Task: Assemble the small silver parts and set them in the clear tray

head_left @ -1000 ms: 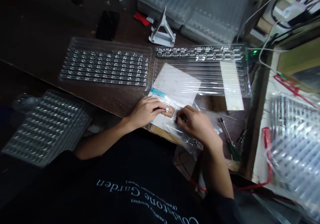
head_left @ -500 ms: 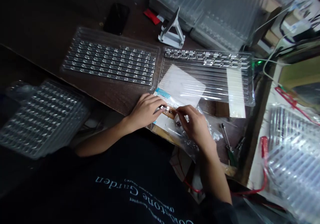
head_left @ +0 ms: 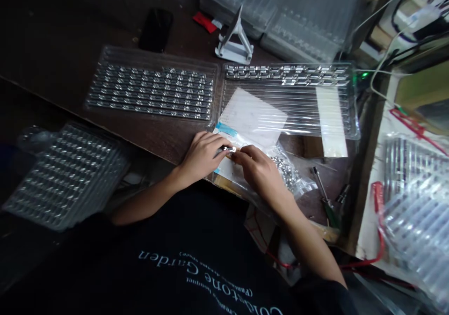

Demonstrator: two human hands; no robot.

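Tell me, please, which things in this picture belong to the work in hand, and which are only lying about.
Seem to belong:
small silvery part, in the left hand
bag of small parts beside the right hand
left table tray, right table tray, both bearing parts

Seem only to lie about:
black phone
grey stand
red scrap

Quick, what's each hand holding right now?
Left hand: closed, pinching a small metallic part.
Right hand: curled close by; whether holding anything can't be told.

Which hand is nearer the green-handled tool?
Right. The right hand is left of the tool, apart from it; the left hand is farther left.
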